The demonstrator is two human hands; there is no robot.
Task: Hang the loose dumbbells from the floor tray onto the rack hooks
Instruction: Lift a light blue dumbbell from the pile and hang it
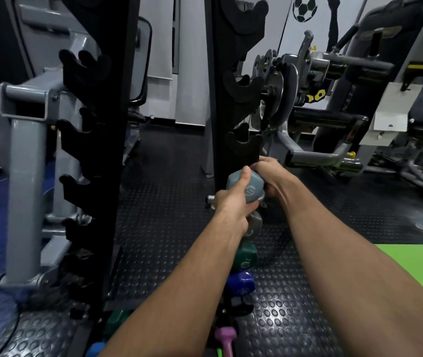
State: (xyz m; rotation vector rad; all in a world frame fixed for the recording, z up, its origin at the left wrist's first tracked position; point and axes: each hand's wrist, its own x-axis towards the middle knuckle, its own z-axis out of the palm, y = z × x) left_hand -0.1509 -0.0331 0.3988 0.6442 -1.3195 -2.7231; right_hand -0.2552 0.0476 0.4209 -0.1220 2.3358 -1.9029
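Note:
A grey-blue hex dumbbell (250, 188) is held against the right post of the black rack (228, 104), just under an empty hook (244, 144). My left hand (231, 204) grips its near end, thumb up over the head. My right hand (272, 176) curls round its far side. Below it on the same post hang a grey dumbbell (254, 225), a green one (246, 256) and a purple one (240, 282). A pink dumbbell (226, 338) sits lowest. The left post (102, 150) carries several empty hooks.
A grey machine frame (25, 150) stands left of the rack. A weight machine with padded arms (334, 119) fills the right. Black studded rubber floor (169, 215) lies between the posts. A green mat (421, 264) lies at right. Green (116, 320) and blue (95, 349) dumbbells lie low near my left forearm.

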